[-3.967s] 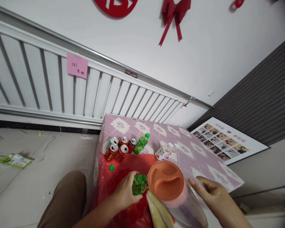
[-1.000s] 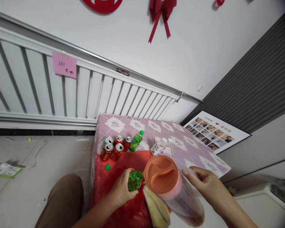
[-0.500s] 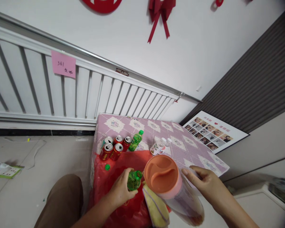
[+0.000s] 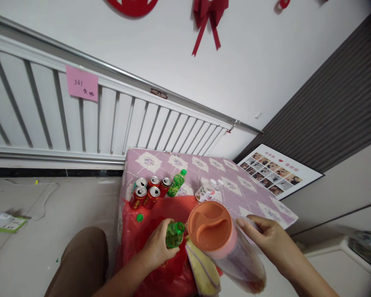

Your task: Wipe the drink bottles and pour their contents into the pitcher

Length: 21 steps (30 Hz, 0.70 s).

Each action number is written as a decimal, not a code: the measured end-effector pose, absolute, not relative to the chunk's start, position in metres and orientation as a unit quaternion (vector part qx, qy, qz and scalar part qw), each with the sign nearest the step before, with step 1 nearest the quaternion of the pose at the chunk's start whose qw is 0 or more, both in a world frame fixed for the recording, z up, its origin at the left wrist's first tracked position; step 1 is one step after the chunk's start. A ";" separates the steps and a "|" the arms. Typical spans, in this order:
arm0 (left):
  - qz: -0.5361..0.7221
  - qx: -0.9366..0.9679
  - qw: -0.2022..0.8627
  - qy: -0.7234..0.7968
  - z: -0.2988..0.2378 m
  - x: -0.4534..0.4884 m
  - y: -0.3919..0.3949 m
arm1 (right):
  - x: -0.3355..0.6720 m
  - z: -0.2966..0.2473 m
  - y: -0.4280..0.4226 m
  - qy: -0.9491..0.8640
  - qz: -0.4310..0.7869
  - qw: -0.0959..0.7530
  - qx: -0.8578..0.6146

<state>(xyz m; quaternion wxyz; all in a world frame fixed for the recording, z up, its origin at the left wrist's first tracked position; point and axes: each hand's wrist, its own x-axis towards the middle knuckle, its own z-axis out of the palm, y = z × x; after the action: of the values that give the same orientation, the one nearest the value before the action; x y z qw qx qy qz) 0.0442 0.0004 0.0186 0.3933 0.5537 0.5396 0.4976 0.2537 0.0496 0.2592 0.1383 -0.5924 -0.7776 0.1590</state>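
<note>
My left hand (image 4: 157, 245) is wrapped round a green plastic bottle (image 4: 174, 236) with its cap off. In my right hand (image 4: 267, 235) is the handle of a clear pitcher (image 4: 238, 268), tilted toward the bottle's mouth. The pitcher has an orange lid (image 4: 210, 226), and a little brownish liquid shows near its base. Its spout side is close to the bottle mouth; whether they touch I cannot tell. Below them lies a yellow cloth (image 4: 203, 268) on a red plastic sheet (image 4: 160, 210). A loose green cap (image 4: 139, 217) rests on the sheet's left part.
Several opened drink cans (image 4: 151, 198) stand at the left of the table, beside a capped green bottle (image 4: 177, 183). Small clear bottles and a patterned cup (image 4: 201, 194) are farther right on the flowered tablecloth (image 4: 200, 163). A white radiator (image 4: 117, 119) runs behind.
Almost nothing differs. Both hands keep the bottle and the tilted pitcher in the same place, and the view has shifted very slightly.
</note>
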 end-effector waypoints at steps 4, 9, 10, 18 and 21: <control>0.497 0.555 0.394 0.538 0.018 0.045 0.001 | 0.256 0.256 0.051 -0.778 0.163 0.131 -0.593; 0.497 0.553 0.393 0.541 0.019 0.045 0.000 | 0.257 0.257 0.051 -0.776 0.162 0.124 -0.597; 0.497 0.553 0.394 0.541 0.018 0.045 0.000 | 0.257 0.257 0.051 -0.775 0.163 0.125 -0.597; 0.501 0.552 0.390 0.541 0.018 0.045 0.000 | 0.254 0.260 0.050 -0.783 0.162 0.137 -0.585; 0.500 0.554 0.389 0.540 0.020 0.045 -0.001 | 0.253 0.261 0.049 -0.785 0.156 0.144 -0.582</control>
<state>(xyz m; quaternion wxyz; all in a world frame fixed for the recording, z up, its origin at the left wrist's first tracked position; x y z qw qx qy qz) 0.0448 -0.0008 0.0196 0.3893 0.5537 0.5404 0.4998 0.2531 0.0493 0.2613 0.1436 -0.5817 -0.7854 0.1556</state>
